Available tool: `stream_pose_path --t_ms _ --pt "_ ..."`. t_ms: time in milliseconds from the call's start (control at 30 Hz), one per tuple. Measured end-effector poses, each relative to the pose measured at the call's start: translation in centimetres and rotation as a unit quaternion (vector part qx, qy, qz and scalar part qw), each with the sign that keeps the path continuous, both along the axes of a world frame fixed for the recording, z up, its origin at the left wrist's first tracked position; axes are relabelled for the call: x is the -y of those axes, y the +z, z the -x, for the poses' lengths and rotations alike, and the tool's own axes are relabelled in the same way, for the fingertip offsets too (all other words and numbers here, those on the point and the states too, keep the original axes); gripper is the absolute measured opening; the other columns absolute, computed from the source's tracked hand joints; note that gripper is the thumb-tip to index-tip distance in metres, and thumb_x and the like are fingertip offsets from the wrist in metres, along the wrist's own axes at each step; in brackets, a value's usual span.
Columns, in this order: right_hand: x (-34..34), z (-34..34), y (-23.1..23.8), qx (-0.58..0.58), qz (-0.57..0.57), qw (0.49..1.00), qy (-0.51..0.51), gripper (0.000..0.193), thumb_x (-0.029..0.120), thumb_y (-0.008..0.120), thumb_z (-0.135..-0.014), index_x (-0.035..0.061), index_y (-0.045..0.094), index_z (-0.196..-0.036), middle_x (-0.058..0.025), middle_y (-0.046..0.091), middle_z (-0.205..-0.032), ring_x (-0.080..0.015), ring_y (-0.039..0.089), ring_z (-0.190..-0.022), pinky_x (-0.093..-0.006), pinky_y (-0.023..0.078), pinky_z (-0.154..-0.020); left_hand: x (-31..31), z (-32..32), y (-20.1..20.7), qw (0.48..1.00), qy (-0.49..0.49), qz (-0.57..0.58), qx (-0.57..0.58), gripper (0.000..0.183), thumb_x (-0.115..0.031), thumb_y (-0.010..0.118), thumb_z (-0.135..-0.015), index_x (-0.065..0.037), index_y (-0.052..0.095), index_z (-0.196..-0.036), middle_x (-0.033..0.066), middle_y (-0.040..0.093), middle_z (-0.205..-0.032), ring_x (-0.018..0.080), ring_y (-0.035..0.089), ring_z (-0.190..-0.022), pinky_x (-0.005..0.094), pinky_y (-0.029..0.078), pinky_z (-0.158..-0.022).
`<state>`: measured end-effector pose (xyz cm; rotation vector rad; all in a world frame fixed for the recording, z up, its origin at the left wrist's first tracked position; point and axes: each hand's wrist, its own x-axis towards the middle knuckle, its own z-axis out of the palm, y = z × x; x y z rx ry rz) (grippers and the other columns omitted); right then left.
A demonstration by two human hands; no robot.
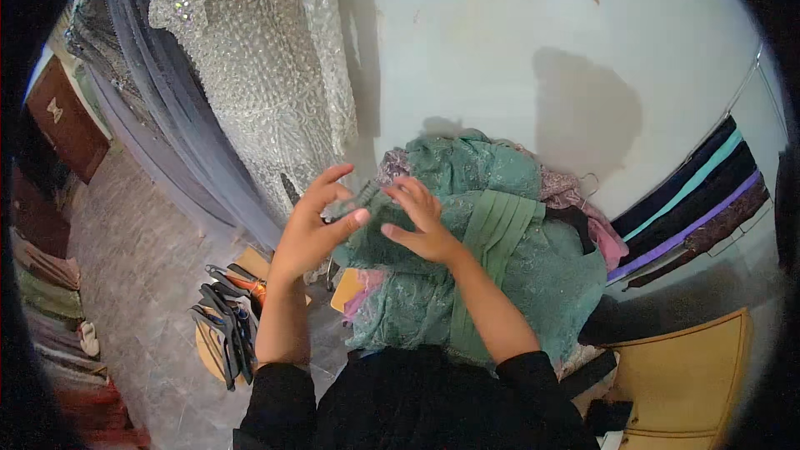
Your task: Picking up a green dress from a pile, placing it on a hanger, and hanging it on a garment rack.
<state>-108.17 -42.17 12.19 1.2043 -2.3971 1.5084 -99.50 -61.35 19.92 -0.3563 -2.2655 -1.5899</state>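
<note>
My left hand (312,229) and my right hand (422,225) are raised facing each other in the middle, thumbs apart from the curved fingers. Between them shows a small, blurred grey-green piece (364,196), apparently sheer cloth. Whether any fingertip touches it cannot be made out. Just beyond and below my hands spreads a heap of green lace garment (533,275), with a pleated plain green band (496,229) running down it. Mauve patterned cloth (562,186) and pink cloth (612,242) stick out from the heap.
A silver beaded gown (258,75) and grey-blue tulle (158,75) hang at the left. Black hangers (225,325) lie on a stool at lower left. Folded cloths (700,192) hang on a wall rack at right. A yellow wooden board (683,375) stands at lower right.
</note>
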Motion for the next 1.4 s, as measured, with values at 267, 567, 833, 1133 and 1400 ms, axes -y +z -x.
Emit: stream_pose_path --t_ms 267,567,833,1133,1400 --pt "0.3 -1.4 1.1 -0.073 0.055 0.996 0.015 0.017 0.024 0.061 -0.082 0.0077 0.062 -0.087 -0.0027 0.052 -0.108 -0.0269 0.034 -0.122 -0.0541 0.014 -0.097 4.8 -1.0 -3.5 0.901 0.381 0.205 -0.029 0.028 -0.023 0.058 -0.085 -0.001 0.054 -0.102 0.0208 0.043 -0.130 0.0347 0.043 -0.116 0.0418 0.029 -0.098" --pt "-1.9 -4.8 4.0 -0.290 -0.075 0.942 -0.151 0.006 0.021 0.067 -0.075 0.0174 0.062 -0.076 -0.0049 0.047 -0.111 -0.0329 0.029 -0.123 -0.0611 0.010 -0.095 3.5 -1.9 -14.6 0.841 0.174 0.431 0.278 0.061 -0.049 0.015 -0.095 -0.010 0.028 -0.140 0.0076 0.029 -0.145 0.0339 0.026 -0.132 0.0503 0.015 -0.107" --pt "-2.3 -5.4 3.1 -0.244 -0.134 0.958 -0.071 0.010 0.028 0.066 -0.077 0.0201 0.065 -0.083 -0.0036 0.043 -0.121 -0.0309 0.027 -0.125 -0.0584 0.011 -0.098 -1.2 -1.3 -8.3 0.981 -0.035 0.190 0.028 0.053 -0.039 0.061 -0.080 -0.015 0.050 -0.126 0.0106 0.039 -0.138 0.0274 0.024 -0.134 0.0540 0.001 -0.106" --pt "-8.9 -5.2 -0.8 -0.140 -0.147 0.957 -0.206 0.030 0.032 0.062 -0.080 0.0194 0.059 -0.107 -0.0086 0.041 -0.122 -0.0310 0.031 -0.122 -0.0515 0.017 -0.097 12.5 -2.8 -20.9 0.759 0.502 0.336 0.243 0.069 -0.037 0.062 -0.080 -0.006 0.033 -0.134 0.0201 0.041 -0.132 0.0366 0.040 -0.121 0.0520 0.027 -0.098" --pt "-11.5 -7.1 -3.5 -0.055 -0.142 0.928 -0.340 0.039 0.026 0.060 -0.080 0.0176 0.053 -0.117 -0.0092 0.039 -0.130 -0.0321 0.030 -0.125 -0.0559 0.015 -0.099 -3.1 3.0 -18.5 0.917 0.146 0.340 0.145 0.069 -0.036 0.055 -0.085 -0.010 0.024 -0.140 0.0184 0.028 -0.143 0.0338 0.028 -0.131 0.0575 0.021 -0.101"
